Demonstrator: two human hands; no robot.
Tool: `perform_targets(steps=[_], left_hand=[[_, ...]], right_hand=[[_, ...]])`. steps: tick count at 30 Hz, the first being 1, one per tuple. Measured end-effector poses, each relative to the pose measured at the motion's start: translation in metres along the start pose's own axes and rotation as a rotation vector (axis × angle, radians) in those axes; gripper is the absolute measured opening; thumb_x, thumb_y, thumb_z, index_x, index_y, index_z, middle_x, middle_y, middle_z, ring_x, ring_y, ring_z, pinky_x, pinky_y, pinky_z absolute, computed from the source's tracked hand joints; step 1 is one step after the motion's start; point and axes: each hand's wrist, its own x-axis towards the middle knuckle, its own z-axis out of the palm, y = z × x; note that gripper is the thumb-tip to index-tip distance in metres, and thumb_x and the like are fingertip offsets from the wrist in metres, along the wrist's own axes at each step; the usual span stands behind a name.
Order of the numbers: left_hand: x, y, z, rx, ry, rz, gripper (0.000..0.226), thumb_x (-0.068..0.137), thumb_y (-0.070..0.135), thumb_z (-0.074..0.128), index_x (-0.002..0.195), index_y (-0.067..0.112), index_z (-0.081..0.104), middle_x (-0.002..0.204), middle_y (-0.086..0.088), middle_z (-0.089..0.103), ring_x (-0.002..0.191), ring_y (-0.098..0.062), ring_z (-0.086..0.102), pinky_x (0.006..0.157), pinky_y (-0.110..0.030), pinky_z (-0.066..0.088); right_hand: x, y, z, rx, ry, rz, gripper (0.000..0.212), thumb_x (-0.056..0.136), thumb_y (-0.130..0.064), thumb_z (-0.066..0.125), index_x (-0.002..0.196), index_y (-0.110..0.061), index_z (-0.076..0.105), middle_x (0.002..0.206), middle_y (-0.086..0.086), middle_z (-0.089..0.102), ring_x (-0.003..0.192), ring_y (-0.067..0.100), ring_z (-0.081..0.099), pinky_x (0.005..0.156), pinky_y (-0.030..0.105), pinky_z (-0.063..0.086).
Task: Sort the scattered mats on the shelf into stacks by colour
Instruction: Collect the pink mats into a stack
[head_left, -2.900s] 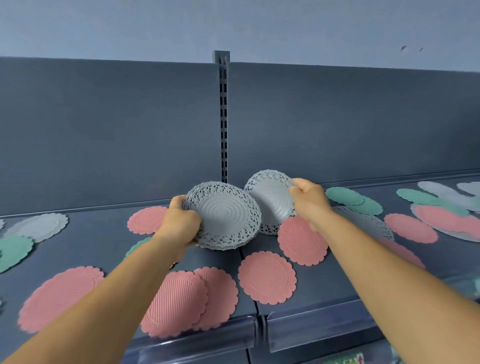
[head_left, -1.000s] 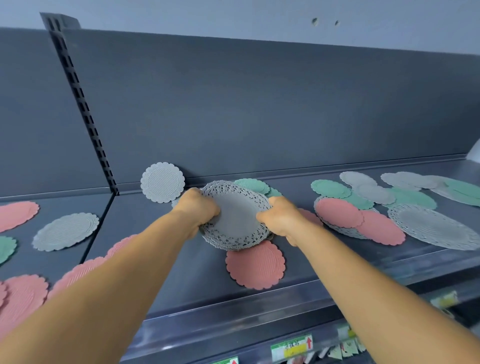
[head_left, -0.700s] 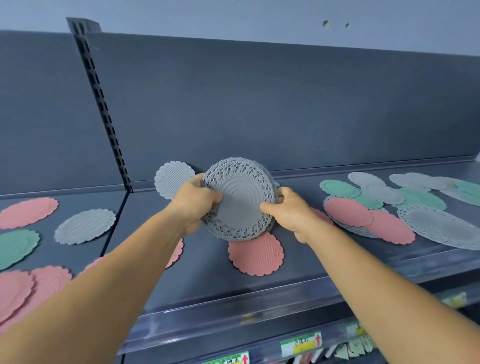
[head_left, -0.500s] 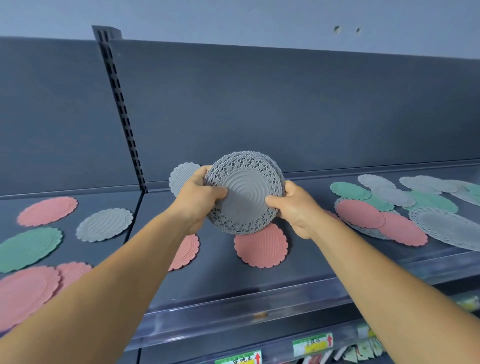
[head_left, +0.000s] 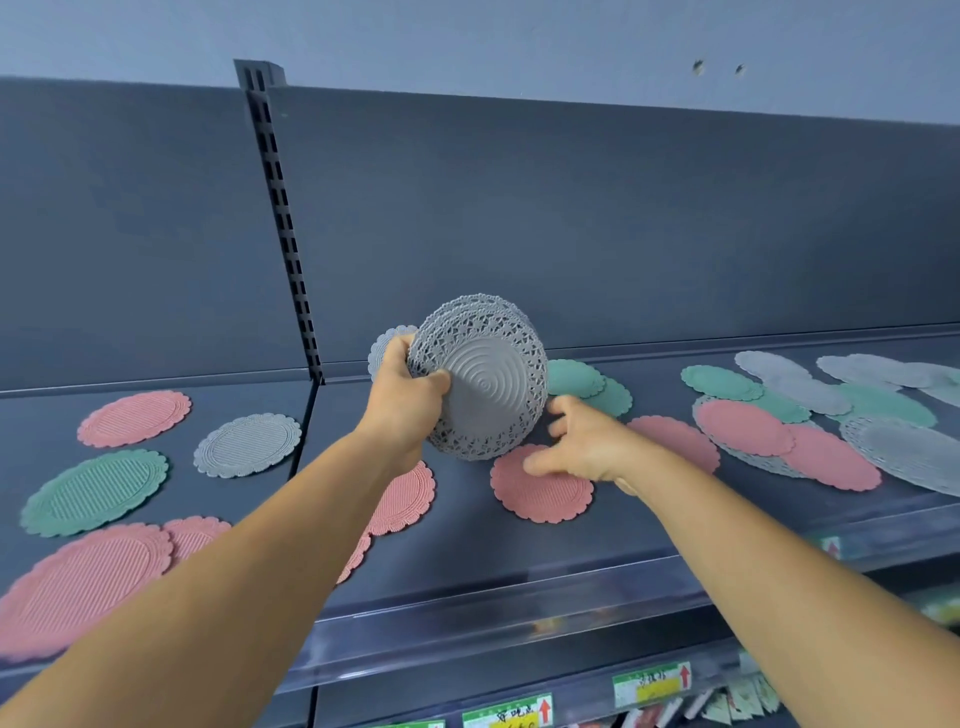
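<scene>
r hand (head_left: 582, 441) off grey stack (head_left: 480, 379) now

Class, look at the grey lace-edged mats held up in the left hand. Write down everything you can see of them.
The grey lace-edged mats are a small stack of round mats, edges fanned slightly. Each looks like soft moulded rubber or silicone, with raised concentric rings at the centre and an openwork lace border. The left hand grips their left edge, thumb on the front, holding them tilted upright above the shelf. The right hand hovers beside them, open, not touching.

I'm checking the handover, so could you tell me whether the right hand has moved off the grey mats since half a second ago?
Yes. The right hand has let go of the grey mats and dropped toward the shelf, over a pink mat.
</scene>
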Motion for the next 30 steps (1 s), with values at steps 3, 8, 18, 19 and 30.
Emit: perform_targets(steps=[3, 8, 18, 19, 30], left_hand=[[0.004, -0.001, -0.003, 0.028, 0.051, -0.009, 0.029, 0.094, 0.002, 0.045, 0.098, 0.030, 0.048, 0.095, 0.007, 0.060, 0.080, -0.011, 0.056, 0.069, -0.030, 0.048], [0.009, 0.000, -0.009, 0.070, 0.136, -0.049, 0.029, 0.093, 0.003, 0.044, 0.112, 0.025, 0.044, 0.088, 0.008, 0.056, 0.077, -0.012, 0.053, 0.066, -0.028, 0.047], [0.004, -0.030, -0.006, 0.171, 0.024, -0.227, 0.052, 0.090, 0.004, 0.042, 0.140, 0.020, 0.038, 0.103, -0.006, 0.056, 0.083, -0.024, 0.051, 0.064, -0.027, 0.044], [0.001, -0.032, -0.002, 0.189, -0.005, -0.243, 0.044, 0.090, 0.004, 0.041, 0.132, 0.019, 0.043, 0.096, -0.005, 0.054, 0.081, -0.025, 0.049, 0.059, -0.026, 0.041], [-0.021, -0.032, 0.023, 0.710, -0.080, -0.180, 0.040, 0.095, 0.015, 0.043, 0.132, 0.002, 0.036, 0.139, -0.017, 0.041, 0.120, -0.036, 0.049, 0.098, -0.040, 0.042]], right_hand=[[-0.007, -0.003, 0.001, -0.256, 0.038, 0.067, 0.079, 0.065, -0.030, 0.080, 0.133, -0.009, 0.045, 0.132, 0.009, 0.056, 0.115, 0.024, 0.058, 0.096, 0.038, 0.050], [-0.016, -0.001, -0.007, -0.209, 0.090, 0.099, 0.052, 0.077, -0.019, 0.070, 0.126, -0.006, 0.058, 0.122, 0.009, 0.065, 0.109, 0.024, 0.063, 0.089, 0.031, 0.053], [-0.053, 0.008, -0.020, 0.205, 0.390, 0.079, 0.040, 0.092, -0.011, 0.048, 0.132, -0.017, 0.049, 0.115, 0.002, 0.056, 0.099, 0.022, 0.050, 0.084, 0.032, 0.043], [-0.056, 0.009, -0.020, 0.214, 0.441, 0.081, 0.038, 0.092, -0.011, 0.047, 0.129, -0.018, 0.051, 0.114, 0.004, 0.057, 0.097, 0.023, 0.051, 0.084, 0.034, 0.045], [-0.070, 0.003, -0.015, 0.316, 0.790, 0.020, 0.027, 0.089, -0.010, 0.042, 0.113, -0.017, 0.050, 0.104, 0.006, 0.060, 0.090, 0.030, 0.055, 0.077, 0.039, 0.050]])
